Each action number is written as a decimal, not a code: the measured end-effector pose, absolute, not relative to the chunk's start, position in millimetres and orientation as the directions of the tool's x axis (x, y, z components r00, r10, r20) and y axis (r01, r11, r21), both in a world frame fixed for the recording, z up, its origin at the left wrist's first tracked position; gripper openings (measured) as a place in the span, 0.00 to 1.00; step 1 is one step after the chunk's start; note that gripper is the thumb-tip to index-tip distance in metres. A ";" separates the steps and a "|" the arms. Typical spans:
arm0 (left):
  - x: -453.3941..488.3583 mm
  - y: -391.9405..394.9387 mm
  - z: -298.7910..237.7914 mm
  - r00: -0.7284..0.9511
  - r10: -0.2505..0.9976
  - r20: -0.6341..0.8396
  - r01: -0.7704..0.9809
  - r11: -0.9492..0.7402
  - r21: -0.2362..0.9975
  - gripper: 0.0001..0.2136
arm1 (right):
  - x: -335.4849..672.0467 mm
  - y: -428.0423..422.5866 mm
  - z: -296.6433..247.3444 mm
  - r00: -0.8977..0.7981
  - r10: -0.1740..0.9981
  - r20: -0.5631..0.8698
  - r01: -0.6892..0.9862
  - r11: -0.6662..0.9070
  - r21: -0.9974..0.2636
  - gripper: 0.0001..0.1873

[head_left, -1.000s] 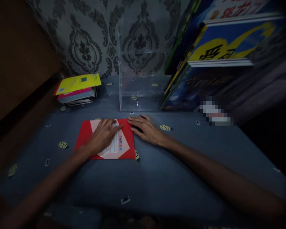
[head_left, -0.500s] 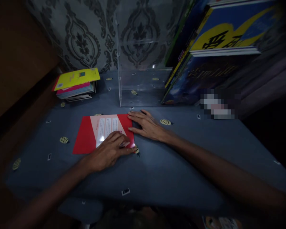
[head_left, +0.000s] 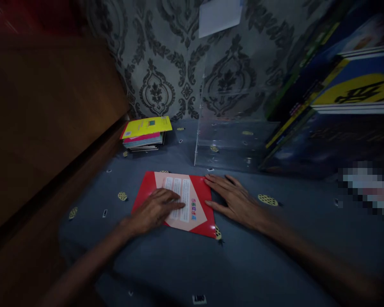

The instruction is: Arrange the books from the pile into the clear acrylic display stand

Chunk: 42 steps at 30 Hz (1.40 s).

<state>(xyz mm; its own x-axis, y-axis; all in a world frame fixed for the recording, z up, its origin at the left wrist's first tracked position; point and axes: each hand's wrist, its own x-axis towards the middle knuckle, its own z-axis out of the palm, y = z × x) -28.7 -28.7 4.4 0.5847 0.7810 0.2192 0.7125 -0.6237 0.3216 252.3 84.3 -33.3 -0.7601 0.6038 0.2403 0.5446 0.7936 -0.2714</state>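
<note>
Red booklet (head_left: 145,190) under left hand (head_left: 153,211), touching right hand (head_left: 237,200); print illegible.

The left hand (head_left: 155,209) now lies flat across the middle of the red booklet (head_left: 145,190), away from its near right corner.

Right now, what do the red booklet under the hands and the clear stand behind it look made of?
Red booklet: thin paper or card with a smooth, faintly shiny cover; it lies flat and carries a pale printed text panel. Clear stand: probably acrylic, glossy and transparent; the wallpaper shows through it and its edges catch light. Glass cannot be ruled out.
</note>
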 end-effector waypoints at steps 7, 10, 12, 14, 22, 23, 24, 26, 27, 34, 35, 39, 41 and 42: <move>-96.5 0.1 -5.4 0.239 0.936 0.258 0.935 -0.294 0.200 0.17 | 252.8 85.3 -35.8 -0.765 0.599 0.236 0.547 0.798 -0.253 0.35; -115.1 3.4 -10.7 0.160 0.945 0.284 0.946 -0.229 0.229 0.18 | 253.2 86.9 -37.4 -0.770 0.592 0.239 0.539 0.803 -0.254 0.35; -119.7 2.9 -13.8 0.140 0.944 0.299 0.950 -0.213 0.228 0.18 | 252.5 88.0 -38.3 -0.770 0.590 0.242 0.536 0.804 -0.257 0.35; -119.5 1.1 -16.0 0.136 0.944 0.300 0.955 -0.205 0.213 0.19 | 251.2 87.8 -37.9 -0.766 0.592 0.250 0.535 0.803 -0.263 0.35; -95.0 -12.1 -22.5 0.183 0.933 0.310 0.966 -0.230 0.121 0.20 | 270.1 68.8 -21.6 -0.749 0.639 0.177 0.581 0.761 -0.288 0.32; -88.5 -12.8 -24.3 0.200 0.927 0.316 0.963 -0.246 0.112 0.20 | 277.7 66.3 -20.5 -0.739 0.652 0.170 0.595 0.749 -0.291 0.32; -81.1 -12.7 -26.4 0.220 0.921 0.322 0.959 -0.265 0.103 0.19 | 286.3 64.2 -20.1 -0.728 0.665 0.168 0.606 0.739 -0.294 0.31; -63.2 -10.3 -31.3 0.248 0.909 0.334 0.954 -0.290 0.081 0.19 | 306.2 61.4 -20.9 -0.707 0.685 0.175 0.624 0.721 -0.300 0.30; -53.2 -7.9 -34.0 0.259 0.904 0.341 0.951 -0.300 0.071 0.19 | 317.0 60.7 -21.9 -0.697 0.694 0.183 0.632 0.714 -0.301 0.29; 19.6 17.0 -47.2 0.343 0.866 0.364 0.927 -0.375 0.018 0.20 | 389.2 59.1 -24.6 -0.594 0.773 0.221 0.720 0.634 -0.283 0.27; 29.2 20.5 -47.8 0.350 0.864 0.363 0.925 -0.381 0.015 0.20 | 398.0 58.4 -23.9 -0.578 0.787 0.216 0.734 0.617 -0.283 0.27; 65.9 34.5 -47.6 0.385 0.854 0.351 0.907 -0.421 0.029 0.20 | 432.2 55.1 -22.5 -0.512 0.824 0.240 0.778 0.564 -0.277 0.26; 83.3 41.2 -46.6 0.412 0.843 0.344 0.890 -0.454 0.046 0.19 | 448.9 53.1 -22.9 -0.484 0.833 0.268 0.792 0.547 -0.272 0.25; 91.1 44.2 -46.2 0.426 0.835 0.348 0.880 -0.471 0.054 0.19 | 456.6 51.9 -23.3 -0.471 0.838 0.276 0.798 0.538 -0.271 0.25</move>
<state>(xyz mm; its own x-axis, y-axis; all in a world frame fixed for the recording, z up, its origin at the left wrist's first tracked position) 91.1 44.2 -46.2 0.4258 0.8351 0.3483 0.8802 -0.4714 0.0543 456.6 51.9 -23.3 -0.4714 0.8377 0.2759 0.7980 0.5383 -0.2708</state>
